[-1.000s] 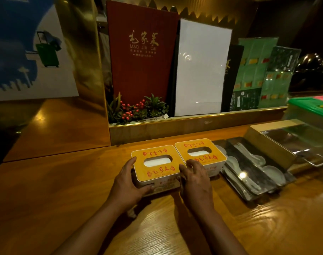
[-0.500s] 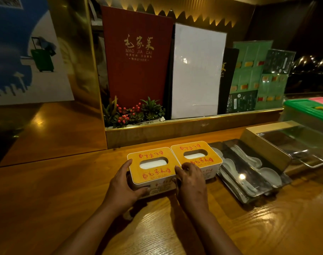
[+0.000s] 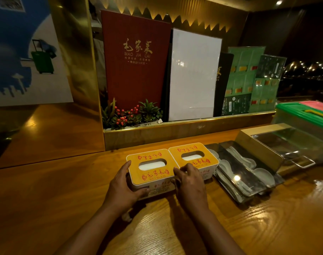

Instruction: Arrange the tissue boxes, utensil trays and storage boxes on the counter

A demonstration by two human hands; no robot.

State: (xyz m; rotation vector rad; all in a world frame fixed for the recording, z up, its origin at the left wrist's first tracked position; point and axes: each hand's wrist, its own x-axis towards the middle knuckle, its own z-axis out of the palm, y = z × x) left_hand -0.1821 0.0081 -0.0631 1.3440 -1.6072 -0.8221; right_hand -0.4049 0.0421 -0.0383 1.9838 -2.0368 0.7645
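Note:
Two white tissue boxes with orange lids stand side by side on the wooden counter [image 3: 46, 208]. My left hand [image 3: 121, 188] clasps the left side and front corner of the left tissue box [image 3: 149, 172]. My right hand [image 3: 191, 184] presses on that box's right side, at the seam with the right tissue box [image 3: 193, 159]. Right of the boxes lie two steel utensil trays [image 3: 236, 178] with white spoons. A lidded utensil box [image 3: 285, 146] with a wooden front sits further right. A clear storage box with a green lid [image 3: 304, 112] stands at the far right.
Behind the boxes a gold-edged ledge [image 3: 184, 133] carries upright menus [image 3: 136, 61], a white board and a small berry plant [image 3: 127, 116]. A gold pillar and a poster close off the left.
Both hands and the left tissue box have edged slightly away from me toward the ledge; the grip looks the same. The camera view shifted a little.

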